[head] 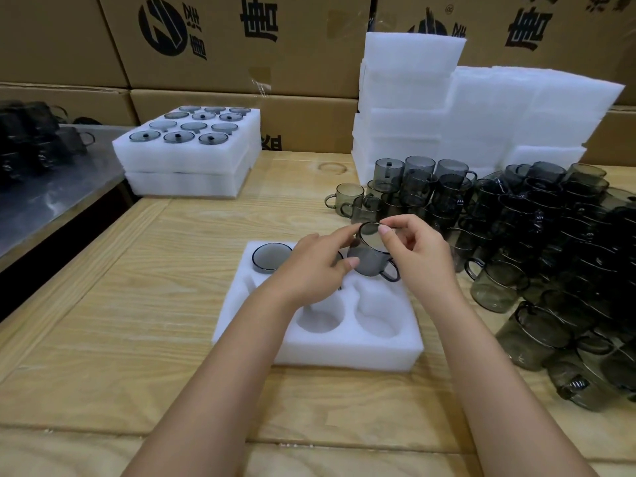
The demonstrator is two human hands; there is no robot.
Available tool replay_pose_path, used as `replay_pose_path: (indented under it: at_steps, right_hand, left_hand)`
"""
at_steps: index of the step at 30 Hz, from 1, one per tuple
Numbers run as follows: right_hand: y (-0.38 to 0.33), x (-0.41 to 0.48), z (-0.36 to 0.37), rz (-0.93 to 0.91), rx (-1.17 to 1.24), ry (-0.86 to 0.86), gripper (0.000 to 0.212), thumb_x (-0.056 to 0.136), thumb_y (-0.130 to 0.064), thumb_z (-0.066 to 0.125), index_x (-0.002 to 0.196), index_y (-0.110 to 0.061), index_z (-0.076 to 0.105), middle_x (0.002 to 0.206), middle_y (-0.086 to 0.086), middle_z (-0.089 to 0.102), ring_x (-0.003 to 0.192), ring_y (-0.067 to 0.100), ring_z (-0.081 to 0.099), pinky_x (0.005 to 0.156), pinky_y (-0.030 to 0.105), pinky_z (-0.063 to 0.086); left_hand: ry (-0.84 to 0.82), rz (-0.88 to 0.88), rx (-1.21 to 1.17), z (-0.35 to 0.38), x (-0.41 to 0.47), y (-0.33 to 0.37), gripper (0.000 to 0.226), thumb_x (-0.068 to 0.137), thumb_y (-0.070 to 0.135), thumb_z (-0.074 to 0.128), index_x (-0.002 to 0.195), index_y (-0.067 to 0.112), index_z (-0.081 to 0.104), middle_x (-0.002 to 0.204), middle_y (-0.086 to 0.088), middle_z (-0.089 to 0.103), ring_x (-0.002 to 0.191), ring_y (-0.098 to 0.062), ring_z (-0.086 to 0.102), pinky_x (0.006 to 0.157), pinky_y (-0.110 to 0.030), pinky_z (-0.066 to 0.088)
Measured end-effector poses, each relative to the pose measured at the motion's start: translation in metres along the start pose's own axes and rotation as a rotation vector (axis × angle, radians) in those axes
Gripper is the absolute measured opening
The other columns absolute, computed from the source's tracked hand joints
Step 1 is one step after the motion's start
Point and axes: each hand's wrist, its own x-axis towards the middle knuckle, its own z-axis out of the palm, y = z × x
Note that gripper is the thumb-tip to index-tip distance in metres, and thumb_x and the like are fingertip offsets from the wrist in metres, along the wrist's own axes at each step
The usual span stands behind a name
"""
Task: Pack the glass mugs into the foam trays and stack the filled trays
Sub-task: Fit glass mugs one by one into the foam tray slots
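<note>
**A:** Inventory, big to small?

**B:** Wooden surface (120, 304). At back right, empty foam trays (481, 115) stand in tall stacks. In front of them a heap of loose mugs (550, 253) covers the right side. Judgement: most of the packing is left.

**A:** Finished work?

**B:** At back left, filled trays (186, 156) are stacked two high. The top one shows twelve mugs sunk in their pockets.

**A:** Tray in hand?

**B:** The working tray (344, 349) lies at centre. There is one seated mug (272, 257) in the far-left pocket. Two near pockets (320, 318) are bare. The middle is hidden under the left forearm, so I cannot count it.

**A:** Grips?

**B:** Both are on one held mug (373, 259), which is tilted above the far-right pocket and not yet seated. The left hand (309, 266) grips its body and rim with thumb and fingers. The right hand (420, 256) pinches the rim between thumb and forefinger. The mug's handle sticks out to the near right.

**A:** Estimate?

**B:** It is early in this tray, and stacking it comes after the fill.
</note>
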Motion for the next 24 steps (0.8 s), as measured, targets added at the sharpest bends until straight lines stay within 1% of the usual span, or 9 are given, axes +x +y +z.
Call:
replay_pose_path:
  at_steps: [5, 8, 11, 13, 15, 17, 19, 21, 24]
  right_hand:
    - [0.005, 0.000, 0.005, 0.057, -0.001, 0.104, 0.013, 0.088, -0.032, 0.062, 0.077, -0.027, 0.060, 0.060, -0.003, 0.048, 0.051, 0.002, 0.041, 0.049, 0.014, 0.031]
    - [0.007, 0.000, 0.007, 0.089, -0.002, 0.133, 0.018, 0.088, -0.030, 0.062, 0.072, -0.025, 0.058, 0.059, -0.002, 0.050, 0.052, 0.003, 0.042, 0.053, 0.021, 0.033]
    - [0.007, -0.001, 0.010, 0.078, -0.022, 0.147, 0.018, 0.088, -0.028, 0.062, 0.072, -0.024, 0.058, 0.055, -0.006, 0.046, 0.049, 0.002, 0.042, 0.050, 0.016, 0.032]
    - [0.006, -0.002, 0.010, 0.052, -0.058, 0.143, 0.015, 0.089, -0.027, 0.062, 0.075, -0.020, 0.060, 0.053, -0.007, 0.044, 0.049, 0.002, 0.042, 0.047, 0.014, 0.031]
    - [0.006, -0.002, 0.011, 0.035, -0.140, 0.107, 0.014, 0.089, -0.026, 0.061, 0.079, -0.018, 0.062, 0.054, -0.008, 0.045, 0.051, 0.005, 0.043, 0.051, 0.020, 0.032]
    - [0.005, -0.003, 0.011, 0.017, -0.217, 0.073, 0.013, 0.090, -0.025, 0.059, 0.081, -0.016, 0.065, 0.059, -0.007, 0.048, 0.060, 0.010, 0.048, 0.059, 0.029, 0.031]
    - [0.005, -0.002, 0.009, -0.031, -0.290, 0.069, 0.018, 0.092, -0.025, 0.055, 0.088, -0.015, 0.069, 0.075, -0.003, 0.056, 0.081, 0.019, 0.054, 0.070, 0.029, 0.032]
    - [0.005, 0.000, 0.006, -0.110, -0.366, -0.035, 0.027, 0.097, -0.027, 0.047, 0.111, -0.014, 0.067, 0.111, 0.004, 0.062, 0.113, 0.023, 0.050, 0.093, 0.031, 0.034]
    - [0.008, 0.002, 0.009, -0.143, -0.410, -0.445, 0.048, 0.102, -0.035, 0.025, 0.148, -0.021, 0.030, 0.156, -0.004, 0.023, 0.146, 0.019, 0.009, 0.118, 0.039, 0.009]
  left_hand:
    - [-0.065, -0.027, 0.038, 0.002, -0.001, 0.004, 0.036, 0.100, 0.044, 0.032, 0.133, 0.032, 0.044, 0.104, 0.014, 0.063, 0.082, 0.008, 0.054, 0.117, -0.036, 0.009]
    - [-0.073, -0.034, 0.166, 0.005, 0.001, 0.006, 0.030, 0.100, 0.047, 0.025, 0.106, 0.029, 0.048, 0.074, 0.017, 0.050, 0.075, 0.006, 0.049, 0.116, -0.040, 0.011]
    - [-0.081, -0.020, 0.203, 0.005, 0.001, 0.005, 0.019, 0.100, 0.044, 0.027, 0.102, 0.035, 0.043, 0.092, 0.018, 0.049, 0.098, -0.003, 0.046, 0.116, -0.041, 0.011]
    - [-0.084, -0.030, 0.210, 0.004, 0.001, 0.004, 0.030, 0.101, 0.042, 0.029, 0.122, 0.032, 0.047, 0.113, 0.015, 0.053, 0.116, -0.006, 0.045, 0.116, -0.039, 0.010]
    - [-0.090, -0.043, 0.216, 0.004, 0.001, 0.004, 0.042, 0.101, 0.041, 0.033, 0.141, 0.029, 0.038, 0.134, 0.011, 0.051, 0.127, -0.009, 0.042, 0.117, -0.037, 0.008]
    - [-0.078, -0.030, 0.216, 0.005, 0.001, 0.004, 0.045, 0.101, 0.037, 0.035, 0.145, 0.031, 0.033, 0.138, 0.010, 0.051, 0.128, -0.010, 0.041, 0.117, -0.037, 0.009]
    - [-0.049, -0.017, 0.224, 0.005, 0.000, 0.006, 0.043, 0.102, 0.035, 0.031, 0.145, 0.029, 0.034, 0.142, 0.009, 0.048, 0.132, -0.010, 0.037, 0.116, -0.036, 0.011]
    - [0.008, 0.008, 0.235, 0.007, -0.001, 0.008, 0.045, 0.103, 0.034, 0.027, 0.146, 0.025, 0.034, 0.142, 0.005, 0.049, 0.133, -0.012, 0.037, 0.113, -0.035, 0.016]
    - [0.002, 0.041, 0.325, 0.012, -0.003, 0.011, 0.056, 0.101, 0.042, 0.021, 0.151, 0.017, 0.020, 0.140, 0.001, 0.049, 0.132, -0.014, 0.038, 0.113, -0.036, 0.017]
